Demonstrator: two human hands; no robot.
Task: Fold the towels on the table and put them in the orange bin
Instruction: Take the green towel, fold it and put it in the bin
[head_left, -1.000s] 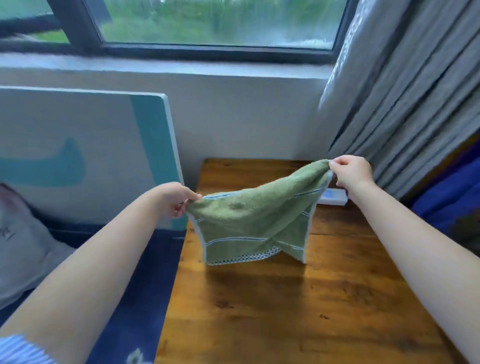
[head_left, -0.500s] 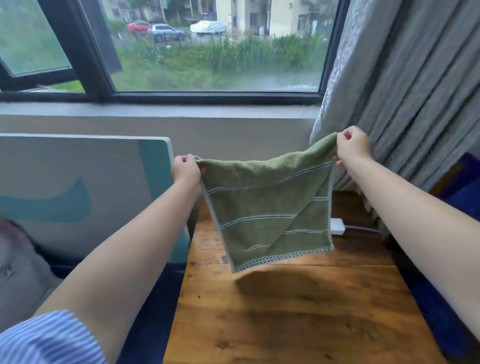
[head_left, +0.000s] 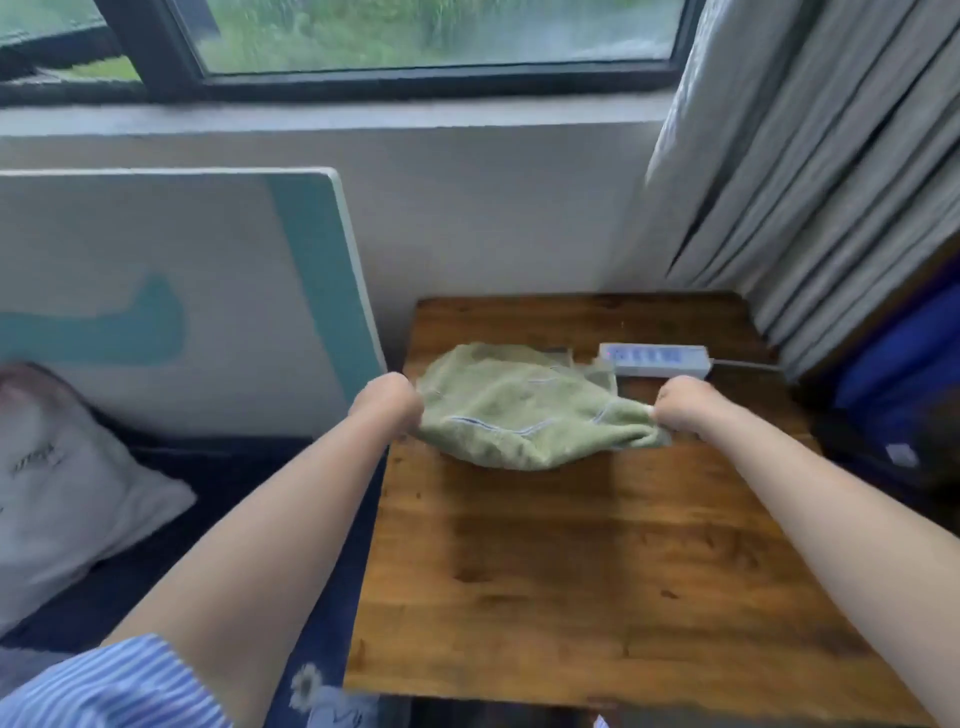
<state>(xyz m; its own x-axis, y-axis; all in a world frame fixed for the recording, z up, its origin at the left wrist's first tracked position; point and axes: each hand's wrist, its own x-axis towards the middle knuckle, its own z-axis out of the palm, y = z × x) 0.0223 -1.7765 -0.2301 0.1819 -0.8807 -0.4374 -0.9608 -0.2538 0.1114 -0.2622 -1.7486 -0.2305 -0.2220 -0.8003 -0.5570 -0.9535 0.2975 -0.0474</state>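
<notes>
Your left hand (head_left: 390, 404) grips one end of the green terry towel with pale stripes (head_left: 524, 415); your right hand (head_left: 684, 405) pinches the opposite end. Both sets of fingers are curled into the cloth. Towel sags between them, rumpled, over the far part of the brown wooden table (head_left: 597, 587), just in front of a white power strip (head_left: 655, 359). Frame is motion-blurred.

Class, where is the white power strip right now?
In the head view, the white power strip lies at the wooden table's far right, just behind the green towel.
</notes>
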